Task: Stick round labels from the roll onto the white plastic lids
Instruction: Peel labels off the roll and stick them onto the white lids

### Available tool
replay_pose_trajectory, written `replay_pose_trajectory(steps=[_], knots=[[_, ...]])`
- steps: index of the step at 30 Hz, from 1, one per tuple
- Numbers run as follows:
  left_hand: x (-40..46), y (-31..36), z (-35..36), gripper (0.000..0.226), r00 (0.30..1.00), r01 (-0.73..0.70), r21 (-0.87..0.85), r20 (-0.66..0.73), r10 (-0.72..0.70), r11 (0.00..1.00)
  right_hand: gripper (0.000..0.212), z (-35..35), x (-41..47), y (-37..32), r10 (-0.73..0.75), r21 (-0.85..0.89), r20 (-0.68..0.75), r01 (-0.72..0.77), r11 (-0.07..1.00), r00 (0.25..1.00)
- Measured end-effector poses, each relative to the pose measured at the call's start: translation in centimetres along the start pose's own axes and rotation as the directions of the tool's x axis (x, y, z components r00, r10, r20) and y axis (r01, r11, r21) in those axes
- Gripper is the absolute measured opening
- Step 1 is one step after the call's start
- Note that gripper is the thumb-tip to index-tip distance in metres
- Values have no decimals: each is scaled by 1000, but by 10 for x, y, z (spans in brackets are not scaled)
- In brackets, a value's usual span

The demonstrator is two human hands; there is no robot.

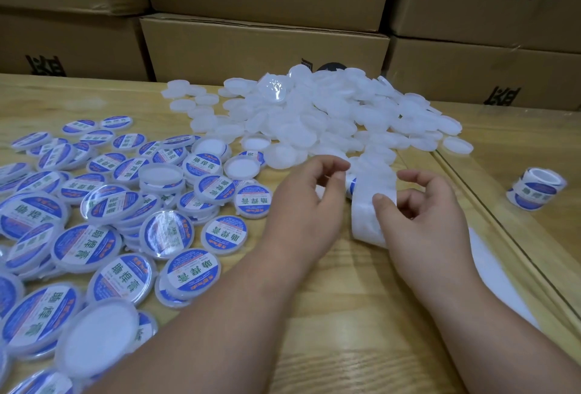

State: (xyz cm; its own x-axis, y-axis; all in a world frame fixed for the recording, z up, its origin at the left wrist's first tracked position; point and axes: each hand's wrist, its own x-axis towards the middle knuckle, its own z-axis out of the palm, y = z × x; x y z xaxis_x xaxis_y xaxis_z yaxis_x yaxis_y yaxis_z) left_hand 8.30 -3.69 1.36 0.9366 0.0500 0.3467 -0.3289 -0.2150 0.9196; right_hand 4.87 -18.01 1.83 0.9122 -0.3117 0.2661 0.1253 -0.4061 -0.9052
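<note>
progress ~midway est | done: labelled lids (94,205) spread 8-9 o'clock | left: blank lids (314,117) heap 12 o'clock | R hand (421,205) pinches backing strip (367,214), center | L hand (308,199) fingers curled, holding nothing seen | spare roll (536,188) 3 o'clock

- The light wooden table (330,315) at the bottom of the frame shows lines of grain and looks smooth with a soft shine.
- The round white plastic lids (314,117) piled in the upper middle look milky and a bit see-through.
- The blue and white round paper labels (191,271) on the lids at the left look glossy.
- The white backing strip (367,217) in the middle looks like smooth, waxy paper.
- The brown cardboard boxes (251,45) at the top look matt and dull.
</note>
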Motion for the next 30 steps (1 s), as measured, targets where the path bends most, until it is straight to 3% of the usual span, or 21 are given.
replay_pose_trajectory(steps=[4, 7, 12, 20, 24, 27, 30], knots=[[0, 1, -1, 29, 983, 138, -74, 134, -127, 988, 30, 2, -5, -3, -35, 108, 112, 23, 994, 993], [1, 1, -3, 36, 979, 134, -142, 174, -109, 981, 26, 3, -8, -4, -30, 142, 185, 4, 990, 982], [2, 0, -6, 45, 978, 122, -188, 190, -86, 975, 16, 2, -3, -7, 84, 226, 109, -107, 968, 990], [-5, 3, -6, 53, 899, 74, -71, 436, -35, 995, 36, 1, 7, 6, 163, 252, 61, -173, 952, 985], [-7, 6, -8, 53, 866, 46, -38, 500, -21, 998, 42, 0, 10, 8, 232, 350, 99, -252, 902, 968], [-7, 4, -7, 47, 889, 48, -22, 457, -33, 999, 40, -1, 12, 7, 240, 355, 165, -285, 891, 957], [-3, 1, -5, 34, 979, 11, 111, 203, -34, 994, 41, 2, 11, 6, 257, 314, 118, -282, 907, 959]])
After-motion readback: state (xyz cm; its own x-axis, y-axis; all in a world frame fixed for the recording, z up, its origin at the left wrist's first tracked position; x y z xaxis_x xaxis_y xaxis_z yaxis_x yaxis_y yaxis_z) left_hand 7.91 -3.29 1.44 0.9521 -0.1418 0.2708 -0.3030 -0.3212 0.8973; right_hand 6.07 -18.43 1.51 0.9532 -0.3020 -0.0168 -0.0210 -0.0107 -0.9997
